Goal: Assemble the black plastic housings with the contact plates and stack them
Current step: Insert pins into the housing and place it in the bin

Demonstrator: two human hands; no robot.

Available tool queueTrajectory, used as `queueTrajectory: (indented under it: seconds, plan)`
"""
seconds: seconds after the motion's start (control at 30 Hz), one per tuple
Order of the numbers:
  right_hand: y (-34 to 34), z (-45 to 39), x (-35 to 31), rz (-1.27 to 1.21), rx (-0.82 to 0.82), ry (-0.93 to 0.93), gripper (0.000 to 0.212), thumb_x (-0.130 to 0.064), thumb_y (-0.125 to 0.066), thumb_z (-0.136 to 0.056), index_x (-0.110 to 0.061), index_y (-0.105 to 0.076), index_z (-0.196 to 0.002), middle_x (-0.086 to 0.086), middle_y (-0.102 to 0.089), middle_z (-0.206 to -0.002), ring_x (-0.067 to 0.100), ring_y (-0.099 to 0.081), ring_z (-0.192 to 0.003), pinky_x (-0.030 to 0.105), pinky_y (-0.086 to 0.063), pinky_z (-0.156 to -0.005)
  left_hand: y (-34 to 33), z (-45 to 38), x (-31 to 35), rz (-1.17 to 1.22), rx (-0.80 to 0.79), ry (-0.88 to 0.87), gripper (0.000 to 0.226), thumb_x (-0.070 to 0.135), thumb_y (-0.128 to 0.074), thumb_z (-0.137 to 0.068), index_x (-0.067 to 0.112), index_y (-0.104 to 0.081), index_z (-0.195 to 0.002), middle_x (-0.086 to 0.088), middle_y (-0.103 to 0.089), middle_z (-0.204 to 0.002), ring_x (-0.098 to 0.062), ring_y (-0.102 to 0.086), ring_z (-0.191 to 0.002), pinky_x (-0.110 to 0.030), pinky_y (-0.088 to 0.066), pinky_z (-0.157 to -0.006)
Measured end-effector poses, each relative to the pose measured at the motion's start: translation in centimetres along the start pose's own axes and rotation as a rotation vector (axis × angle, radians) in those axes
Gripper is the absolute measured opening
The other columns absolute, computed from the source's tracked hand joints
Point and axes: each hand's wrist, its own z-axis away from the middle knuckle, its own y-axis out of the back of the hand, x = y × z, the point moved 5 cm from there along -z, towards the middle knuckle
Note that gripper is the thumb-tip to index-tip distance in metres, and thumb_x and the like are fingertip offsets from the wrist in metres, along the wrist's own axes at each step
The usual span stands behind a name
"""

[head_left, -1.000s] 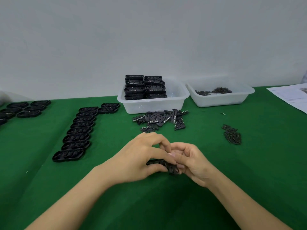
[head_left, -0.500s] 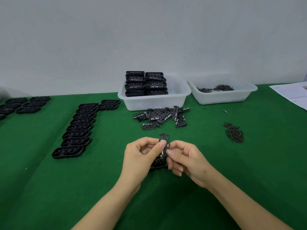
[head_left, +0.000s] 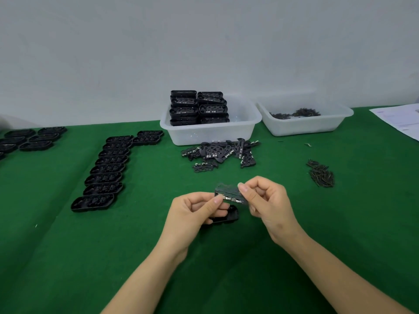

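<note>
Head view, only cam. Since half a sec ago the contact plate (head_left: 230,194) has gone from standing on end between the hands to lying roughly level, long side left–right, and both hands have lifted a bit toward the far side. A sec ago the hands were closed low over the housing on the cloth, so the plate looks to be getting turned to the right face before seating, not seated yet.

Left hand (head_left: 192,211): thumb and forefinger pinch the plate's left end; other fingers curl under, around the black housing (head_left: 225,215), which sits just below the plate, near edge peeking out past the palm. Can't tell if the housing rests on the green cloth (head_left: 68,257) or is held just off it. Right hand (head_left: 265,201): thumb and forefinger pinch the plate's right end, remaining fingers curled in, holding nothing else I can see.

Around: loose plate pile (head_left: 221,152) far of the hands, just near the left tub (head_left: 210,134), which holds stacked finished units (head_left: 198,108). Right tub (head_left: 306,123) has small dark bits; a small heap of similar bits (head_left: 321,175) on the cloth to the right. Row of empty housings (head_left: 106,171) to the left, more housings (head_left: 29,139) far left. Paper sheet (head_left: 399,120) far right.

Nothing blocks the drop onto the housing; path to the tub crosses the loose pile.
</note>
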Motion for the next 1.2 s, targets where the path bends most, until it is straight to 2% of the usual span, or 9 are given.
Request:
queueTrajectory:
  seconds: [0.33, 0.53, 0.63, 0.73, 0.83, 0.9, 0.97, 1.1, 1.2]
  plan:
    - [0.0, -0.2, 0.5, -0.035, -0.024, -0.056, 0.019, -0.032, -0.061, -0.075, -0.016, -0.059, -0.066, -0.009, -0.041, -0.043, 0.006, -0.031, -0.038, 0.016, -0.027, -0.038, -0.1, 0.2, 0.0, -0.030, 0.033, -0.030, 0.025, 0.034, -0.068, -0.064, 0.013, -0.070, -0.078, -0.005, -0.074, -0.075, -0.008, -0.067, -0.061, -0.011, -0.042, -0.048]
    - [-0.2, 0.1, 0.4, 0.041, -0.123, -0.105, 0.014, -0.016, -0.057, -0.087, -0.013, -0.057, -0.073, -0.011, -0.048, -0.048, 0.000, -0.035, -0.040, 0.013, -0.027, -0.039, 0.0, 0.2, -0.2, -0.018, 0.035, -0.062, 0.021, 0.025, -0.069, -0.066, 0.008, -0.070, -0.078, -0.007, -0.073, -0.072, -0.009, -0.065, -0.057, -0.012, -0.046, -0.051]
    - [0.4, -0.1, 0.0, 0.153, -0.127, -0.109, 0.016, -0.013, -0.056, -0.089, -0.015, -0.057, -0.073, -0.013, -0.050, -0.049, -0.002, -0.039, -0.041, 0.009, -0.030, -0.042, 0.5, 0.2, 0.0, -0.310, 0.078, -0.215, 0.012, 0.029, -0.069, -0.071, 0.021, -0.071, -0.080, 0.003, -0.072, -0.069, -0.005, -0.058, -0.056, -0.017, -0.048, -0.055]
    - [4.2, -1.9, -0.5, 0.074, 0.047, -0.181, 0.017, -0.014, -0.055, -0.089, -0.013, -0.056, -0.073, -0.012, -0.045, -0.046, 0.000, -0.031, -0.037, 0.014, -0.025, -0.037, 0.8, 0.2, 0.8, -0.812, 0.091, -0.528, 0.013, 0.041, -0.070, -0.072, 0.035, -0.068, -0.083, 0.017, -0.064, -0.069, -0.001, -0.052, -0.059, -0.011, -0.041, -0.056]
    - [10.7, -4.3, -0.7, 0.022, 0.325, -0.231, 0.019, -0.014, -0.054, -0.090, -0.011, -0.056, -0.071, -0.007, -0.045, -0.052, 0.005, -0.027, -0.039, 0.016, -0.021, -0.035, 0.5, -0.3, -0.2, -1.048, -0.037, -0.643, 0.044, 0.064, -0.059, -0.072, 0.029, -0.068, -0.097, 0.016, -0.058, -0.088, -0.005, -0.057, -0.080, -0.023, -0.047, -0.071]
    - [15.5, -5.5, -0.5, 0.117, 0.512, -0.265, 0.020, -0.014, -0.055, -0.090, -0.011, -0.054, -0.071, -0.003, -0.047, -0.056, 0.006, -0.029, -0.042, 0.017, -0.022, -0.035, 0.4, -0.7, -0.8, -1.110, -0.068, -0.687, 0.061, 0.074, -0.047, -0.069, 0.026, -0.069, -0.100, 0.013, -0.056, -0.090, -0.013, -0.058, -0.080, -0.034, -0.049, -0.070]
    - [19.6, -6.3, 0.2, 0.206, 0.644, -0.341, 0.021, -0.013, -0.055, -0.090, -0.011, -0.053, -0.069, 0.000, -0.049, -0.060, 0.008, -0.033, -0.046, 0.019, -0.025, -0.038, 0.3, -1.2, -1.3, -1.150, -0.078, -0.724, 0.069, 0.080, -0.038, -0.070, 0.026, -0.069, -0.098, 0.012, -0.056, -0.089, -0.016, -0.057, -0.077, -0.037, -0.049, -0.067]
    - [24.7, -7.5, 2.2, 0.331, 0.764, -0.502, 0.025, -0.011, -0.058, -0.088, -0.007, -0.054, -0.064, 0.003, -0.053, -0.057, 0.011, -0.038, -0.045, 0.022, -0.030, -0.040, 0.5, -1.9, -1.8, -1.061, -0.077, -0.733, 0.069, 0.079, -0.034, -0.076, 0.025, -0.071, -0.094, 0.013, -0.056, -0.084, -0.003, -0.051, -0.081, -0.018, -0.040, -0.078]
    - [26.5, -8.0, 2.8, 0.512, 0.798, -0.563, 0.027, -0.012, -0.060, -0.086, -0.004, -0.058, -0.061, 0.004, -0.056, -0.053, 0.010, -0.043, -0.039, 0.020, -0.034, -0.035, 0.6, -2.0, -1.6, -0.984, -0.076, -0.735, 0.061, 0.075, -0.035, -0.080, 0.028, -0.071, -0.096, 0.019, -0.053, -0.085, 0.003, -0.047, -0.088, -0.003, -0.029, -0.079]
